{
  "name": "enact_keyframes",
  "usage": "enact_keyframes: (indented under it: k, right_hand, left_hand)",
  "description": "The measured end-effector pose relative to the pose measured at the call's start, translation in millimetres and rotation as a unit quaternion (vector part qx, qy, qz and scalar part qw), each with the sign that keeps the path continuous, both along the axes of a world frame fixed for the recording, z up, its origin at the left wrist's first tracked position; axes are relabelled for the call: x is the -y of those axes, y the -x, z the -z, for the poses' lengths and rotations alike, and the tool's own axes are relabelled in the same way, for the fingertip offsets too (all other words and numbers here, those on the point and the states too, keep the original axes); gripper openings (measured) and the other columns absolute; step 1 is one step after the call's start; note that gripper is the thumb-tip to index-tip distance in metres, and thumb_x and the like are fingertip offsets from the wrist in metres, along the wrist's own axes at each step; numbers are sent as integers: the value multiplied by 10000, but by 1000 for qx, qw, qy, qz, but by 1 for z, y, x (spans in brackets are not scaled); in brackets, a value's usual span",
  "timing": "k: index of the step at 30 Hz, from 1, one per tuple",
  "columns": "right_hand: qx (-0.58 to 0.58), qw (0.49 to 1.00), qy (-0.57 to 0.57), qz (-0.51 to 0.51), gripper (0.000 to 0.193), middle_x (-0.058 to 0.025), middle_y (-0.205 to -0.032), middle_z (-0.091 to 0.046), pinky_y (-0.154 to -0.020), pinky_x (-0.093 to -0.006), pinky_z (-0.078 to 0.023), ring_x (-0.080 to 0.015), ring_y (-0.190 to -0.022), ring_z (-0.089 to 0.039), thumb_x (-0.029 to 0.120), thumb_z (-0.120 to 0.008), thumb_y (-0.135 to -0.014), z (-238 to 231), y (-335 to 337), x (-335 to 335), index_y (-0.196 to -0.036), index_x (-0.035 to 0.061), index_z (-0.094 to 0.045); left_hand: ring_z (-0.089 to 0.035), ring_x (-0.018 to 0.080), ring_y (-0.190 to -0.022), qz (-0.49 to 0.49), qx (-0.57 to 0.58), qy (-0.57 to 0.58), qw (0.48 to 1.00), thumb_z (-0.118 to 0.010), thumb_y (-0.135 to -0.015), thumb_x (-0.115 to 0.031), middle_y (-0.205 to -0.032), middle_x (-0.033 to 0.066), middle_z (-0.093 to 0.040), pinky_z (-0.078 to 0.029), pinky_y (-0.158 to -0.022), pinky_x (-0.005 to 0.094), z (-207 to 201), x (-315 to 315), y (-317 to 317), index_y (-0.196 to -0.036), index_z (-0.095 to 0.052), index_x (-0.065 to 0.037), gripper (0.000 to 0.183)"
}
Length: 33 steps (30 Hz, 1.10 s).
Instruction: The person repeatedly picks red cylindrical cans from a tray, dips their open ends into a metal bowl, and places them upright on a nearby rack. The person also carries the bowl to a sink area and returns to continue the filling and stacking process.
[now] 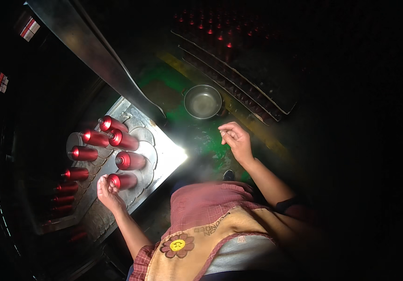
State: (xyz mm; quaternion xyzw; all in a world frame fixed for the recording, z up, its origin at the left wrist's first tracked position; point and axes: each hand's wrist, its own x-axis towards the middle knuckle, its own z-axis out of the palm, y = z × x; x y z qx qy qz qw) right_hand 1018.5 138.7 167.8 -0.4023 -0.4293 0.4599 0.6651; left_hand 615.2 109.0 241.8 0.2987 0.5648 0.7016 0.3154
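Observation:
Several glossy red metal bottles with narrow threaded necks stand on round grey plates of a conveyor (149, 152) to my left. My left hand (110, 194) is at the closest of them, a red bottle (124, 181), its fingers closed around the neck end. Behind that stand another red bottle (132, 160) and a third red bottle (124, 140). My right hand (236, 142) hangs in the air over the floor, fingers loosely bent and thumb apart, with nothing visible in it. It is nearest to a round metal pot (203, 101).
A bright metal ledge (169, 152) borders the conveyor. A long metal beam (91, 51) slants above its far end. Dark racks (239, 77) with rows of red bottles stand at the back right. The green floor (190, 129) looks wet; a yellow stripe (248, 124) crosses it. The right side is dark.

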Motion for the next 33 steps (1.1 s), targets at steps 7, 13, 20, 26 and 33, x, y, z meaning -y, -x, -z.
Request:
enact_keyframes:
  k: [7,13,20,26,33]
  right_hand:
    - [53,996,64,34,145,1,-771,-561,-636,-201,-425,-60,-679,-519,-3,-561,-919,22,-100,-39,-1053,-1,-616]
    - [69,988,118,64,205,35,-792,-523,-577,-176,-364,-36,-653,-465,61,-552,-951,63,-173,-108,-1147,14,-586]
    - [91,990,97,55,222,30,-782,-509,-595,-195,-368,-44,-661,-451,67,-542,-957,82,-239,-253,-1166,0,-576]
    - [83,991,102,18,241,15,-795,-515,-610,-207,-377,-58,-665,-445,62,-535,-950,58,-267,-347,-1180,-4,-565]
    - [38,989,133,59,243,-5,-866,-585,-687,-212,-440,-73,-747,-529,-27,-554,-888,72,-310,-375,-1113,25,-630]
  left_hand:
    - [-454,34,-541,269,-73,110,954,-618,-940,-222,-655,-49,-564,-351,-516,180,62,-86,-199,-927,-699,-40,199]
    - [-518,44,-557,419,-8,88,904,-597,-952,-239,-703,-13,-621,-423,-522,198,89,-191,-349,-976,-685,-53,207]
    - [-504,52,-514,441,18,66,895,-600,-939,-248,-631,-16,-593,-398,-474,216,137,-321,-420,-863,-680,-50,227]
    - [-509,73,-474,448,-10,151,881,-608,-933,-252,-604,-4,-608,-405,-463,237,129,-417,-452,-784,-663,-56,252]
    - [-540,32,-635,450,-6,194,872,-574,-968,-198,-733,-34,-617,-419,-565,193,141,-476,-451,-1004,-702,-45,203]
